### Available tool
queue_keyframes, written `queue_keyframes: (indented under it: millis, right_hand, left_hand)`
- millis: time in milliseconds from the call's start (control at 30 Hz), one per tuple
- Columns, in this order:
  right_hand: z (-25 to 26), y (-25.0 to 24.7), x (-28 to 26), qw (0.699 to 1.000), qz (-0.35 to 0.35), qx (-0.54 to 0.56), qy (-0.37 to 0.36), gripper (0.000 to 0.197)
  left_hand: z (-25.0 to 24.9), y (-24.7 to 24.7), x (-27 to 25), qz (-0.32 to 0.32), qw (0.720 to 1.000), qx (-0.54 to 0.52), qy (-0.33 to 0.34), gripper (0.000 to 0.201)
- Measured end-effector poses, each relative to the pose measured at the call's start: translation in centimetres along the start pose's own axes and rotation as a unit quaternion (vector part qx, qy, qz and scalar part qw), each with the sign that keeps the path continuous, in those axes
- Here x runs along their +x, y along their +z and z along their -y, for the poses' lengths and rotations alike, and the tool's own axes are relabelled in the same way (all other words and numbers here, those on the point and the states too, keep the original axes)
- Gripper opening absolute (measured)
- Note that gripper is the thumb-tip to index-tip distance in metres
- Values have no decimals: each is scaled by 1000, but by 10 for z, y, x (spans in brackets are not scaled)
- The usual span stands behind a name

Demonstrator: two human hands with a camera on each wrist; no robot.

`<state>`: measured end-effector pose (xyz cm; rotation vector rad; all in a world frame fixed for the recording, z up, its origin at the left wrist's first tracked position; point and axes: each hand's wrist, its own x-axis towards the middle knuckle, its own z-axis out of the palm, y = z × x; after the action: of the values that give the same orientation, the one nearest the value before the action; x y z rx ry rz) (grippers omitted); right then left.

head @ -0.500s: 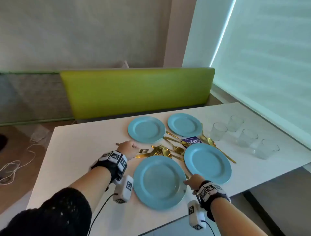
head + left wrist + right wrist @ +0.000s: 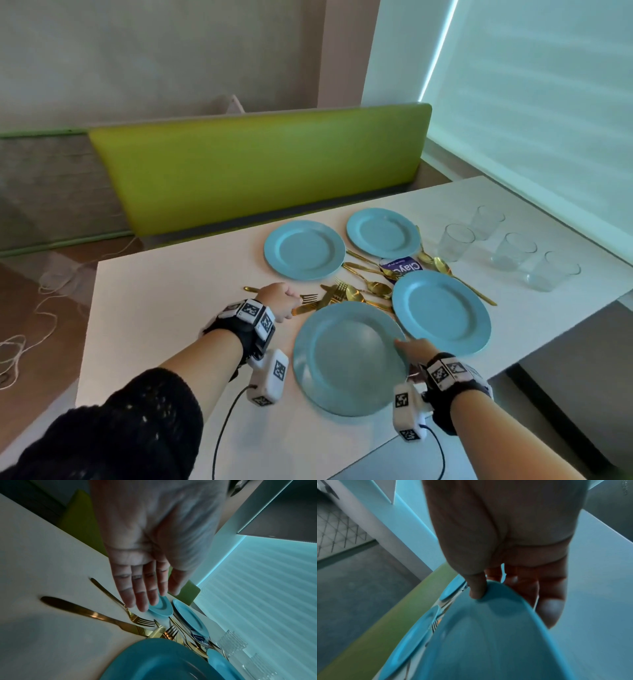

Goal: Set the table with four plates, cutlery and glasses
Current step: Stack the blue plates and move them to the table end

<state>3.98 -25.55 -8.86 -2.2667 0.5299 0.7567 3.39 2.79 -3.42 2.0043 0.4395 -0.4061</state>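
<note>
A: Grip first. My right hand (image 2: 503,536) pinches the near plate (image 2: 349,358): thumb on top of the rim, fingers (image 2: 551,609) under it.

B: And the left?

A: My left hand (image 2: 154,547) is flat, fingers straight and together, resting over a gold fork (image 2: 120,604) and holding nothing.

B: What's changed in the last half second?

A: The plate's right edge has come up off the table (image 2: 164,308); it lay flat before. I read that as the start of carrying it to a place setting. The left hand has barely shifted.

B: The rest?

A: 4 blue plates bunched mid-table, glossy and thin-rimmed. Gold forks, knives and spoons lie heaped between them, some partly under the plates. 4 clear glasses (image 2: 507,250) stand grouped to the right, well apart from the plates. Nothing looks laid out yet.
</note>
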Motion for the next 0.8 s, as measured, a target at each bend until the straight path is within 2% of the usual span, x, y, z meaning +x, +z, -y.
queue_keyframes:
  millis: [167,267,333,400,500,667,800]
  right_hand:
    - [19,-22,-34,995,30,89,-31,25]
    - [27,-40,-49,990,6,138,-41,29]
    - [31,-55,-56,982,-14,181,-50,30]
    - [34,-70,-58,974,-21,220,-57,30]
    - [41,-89,-54,958,-23,278,-65,30]
    - [44,-116,-29,942,-43,327,-64,29]
    - [31,-139,6,945,-72,317,-44,36]
  left_hand:
    - [4,-1,15,-14,998,55,-3,10]
    - [-2,6,19,11,997,77,-2,27]
    - [-10,13,22,47,998,39,-14,38]
    - [-17,22,31,87,995,-41,-28,60]
    - [-29,39,49,114,983,-144,-21,62]
    - [-58,62,74,48,970,-237,3,69]
    - [-102,68,58,-8,977,-206,45,60]
